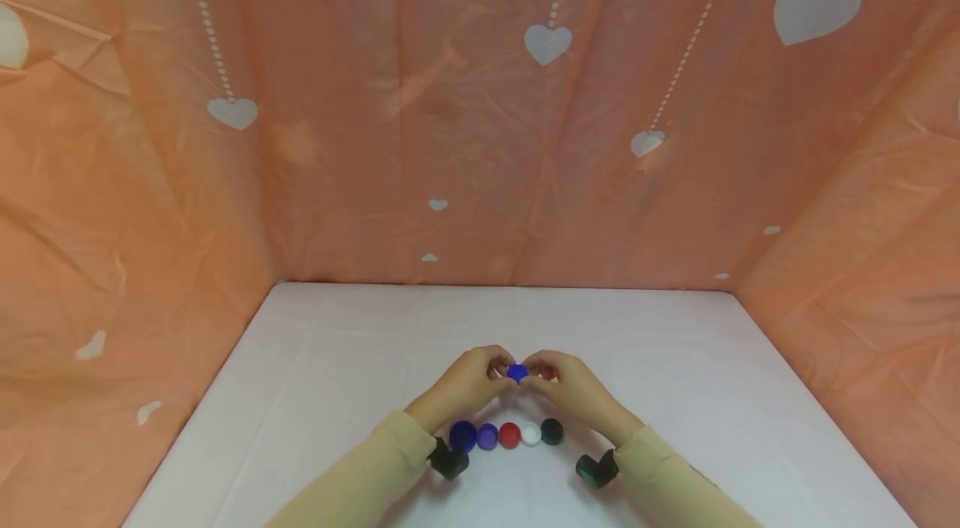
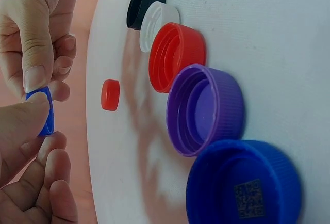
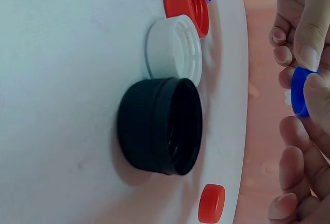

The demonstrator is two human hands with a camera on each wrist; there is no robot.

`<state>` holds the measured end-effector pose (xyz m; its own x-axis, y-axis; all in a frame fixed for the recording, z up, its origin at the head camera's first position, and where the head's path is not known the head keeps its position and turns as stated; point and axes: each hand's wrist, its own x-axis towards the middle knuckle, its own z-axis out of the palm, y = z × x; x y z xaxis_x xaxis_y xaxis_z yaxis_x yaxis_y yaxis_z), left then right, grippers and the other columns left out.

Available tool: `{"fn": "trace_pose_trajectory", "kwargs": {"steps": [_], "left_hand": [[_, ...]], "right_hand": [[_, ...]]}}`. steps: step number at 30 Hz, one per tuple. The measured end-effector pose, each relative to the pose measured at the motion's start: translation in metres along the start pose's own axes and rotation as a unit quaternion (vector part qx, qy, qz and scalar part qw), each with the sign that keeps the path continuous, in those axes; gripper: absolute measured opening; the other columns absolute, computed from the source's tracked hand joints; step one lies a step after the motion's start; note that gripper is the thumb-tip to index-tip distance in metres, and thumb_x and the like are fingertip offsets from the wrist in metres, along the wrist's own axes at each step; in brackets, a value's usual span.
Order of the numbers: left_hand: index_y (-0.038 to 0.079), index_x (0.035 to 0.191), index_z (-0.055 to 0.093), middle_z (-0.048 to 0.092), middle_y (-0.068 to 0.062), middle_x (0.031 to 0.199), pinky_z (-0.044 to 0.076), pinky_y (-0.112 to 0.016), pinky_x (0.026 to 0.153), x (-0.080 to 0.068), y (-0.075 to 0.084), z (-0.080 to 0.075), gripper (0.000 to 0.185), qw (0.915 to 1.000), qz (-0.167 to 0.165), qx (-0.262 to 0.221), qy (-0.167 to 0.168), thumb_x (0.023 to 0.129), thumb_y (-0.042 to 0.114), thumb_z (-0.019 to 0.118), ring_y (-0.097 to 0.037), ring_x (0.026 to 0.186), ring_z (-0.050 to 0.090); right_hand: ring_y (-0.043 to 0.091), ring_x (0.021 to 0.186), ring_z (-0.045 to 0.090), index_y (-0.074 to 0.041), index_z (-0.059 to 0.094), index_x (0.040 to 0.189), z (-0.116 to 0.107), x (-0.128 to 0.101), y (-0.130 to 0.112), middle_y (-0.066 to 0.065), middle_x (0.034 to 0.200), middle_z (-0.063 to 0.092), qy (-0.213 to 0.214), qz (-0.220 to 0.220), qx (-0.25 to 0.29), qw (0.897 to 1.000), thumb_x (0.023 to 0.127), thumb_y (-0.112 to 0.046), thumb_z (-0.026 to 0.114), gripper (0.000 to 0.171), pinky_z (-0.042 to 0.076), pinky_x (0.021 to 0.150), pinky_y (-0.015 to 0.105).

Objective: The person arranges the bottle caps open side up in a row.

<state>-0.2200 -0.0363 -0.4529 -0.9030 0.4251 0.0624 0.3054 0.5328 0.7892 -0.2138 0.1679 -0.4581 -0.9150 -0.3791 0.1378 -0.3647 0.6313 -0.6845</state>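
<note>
Head view shows the left hand and right hand meeting above the white worktop, fingers of both pinching a small blue cap. Nearer the person, five caps lie in a row: blue, purple, red, white, black. A small red cap lies just beyond the hands.
</note>
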Motion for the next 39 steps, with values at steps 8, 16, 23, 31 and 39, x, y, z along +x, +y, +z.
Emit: {"fn": "trace_pose_trajectory", "kwargs": {"steps": [8, 16, 23, 31, 39], "left_hand": [[0.01, 0.107, 0.066, 0.06, 0.007, 0.085, 0.047, -0.029, 0.069, -0.0009, 0.0032, -0.0003, 0.02, 0.9999, -0.012, 0.003, 0.0, 0.091, 0.022, 0.069, -0.012, 0.079, 0.055], [0.011, 0.108, 0.067, 0.063, 0.008, 0.089, 0.05, -0.029, 0.073, -0.0023, 0.0043, -0.0006, 0.021, 0.9999, -0.014, -0.01, 0.001, 0.093, 0.025, 0.067, -0.011, 0.083, 0.058], [0.015, 0.1, 0.068, 0.066, 0.002, 0.09, 0.049, -0.029, 0.07, -0.0026, 0.0033, 0.0009, 0.013, 0.9991, -0.031, -0.028, 0.009, 0.096, 0.025, 0.061, -0.011, 0.079, 0.057], [0.015, 0.099, 0.067, 0.066, 0.002, 0.089, 0.048, -0.031, 0.07, -0.0011, 0.0, 0.0012, 0.013, 0.9991, -0.029, -0.031, 0.009, 0.098, 0.025, 0.059, -0.012, 0.078, 0.056], [0.017, 0.1, 0.067, 0.066, 0.007, 0.087, 0.048, -0.029, 0.07, -0.0003, -0.0019, 0.0021, 0.012, 0.9992, -0.026, -0.029, 0.009, 0.098, 0.025, 0.059, -0.011, 0.078, 0.057]], "right_hand": [[0.012, 0.081, 0.053, -0.022, 0.07, 0.103, 0.0008, -0.0009, 0.0023, -0.013, 0.085, 0.061, 0.006, -0.005, 0.006, 1.0, 0.092, -0.033, 0.066, 0.016, 0.046, 0.069, 0.028], [0.013, 0.081, 0.053, -0.023, 0.071, 0.103, 0.0003, -0.0011, 0.0019, -0.012, 0.088, 0.063, 0.01, 0.006, 0.009, 1.0, 0.095, -0.037, 0.06, 0.02, 0.045, 0.067, 0.028], [0.013, 0.079, 0.054, -0.023, 0.071, 0.099, -0.0001, -0.002, 0.003, -0.007, 0.09, 0.066, 0.007, 0.035, 0.017, 0.999, 0.097, -0.034, 0.058, 0.017, 0.046, 0.069, 0.03], [0.014, 0.079, 0.055, -0.023, 0.07, 0.096, 0.0002, -0.0021, 0.005, -0.004, 0.088, 0.066, 0.008, 0.032, 0.018, 0.999, 0.098, -0.036, 0.056, 0.02, 0.047, 0.07, 0.032], [0.013, 0.082, 0.057, -0.023, 0.07, 0.096, 0.0009, -0.0027, 0.0071, -0.005, 0.088, 0.066, 0.011, 0.032, 0.016, 0.999, 0.099, -0.036, 0.055, 0.019, 0.047, 0.075, 0.036]]}}
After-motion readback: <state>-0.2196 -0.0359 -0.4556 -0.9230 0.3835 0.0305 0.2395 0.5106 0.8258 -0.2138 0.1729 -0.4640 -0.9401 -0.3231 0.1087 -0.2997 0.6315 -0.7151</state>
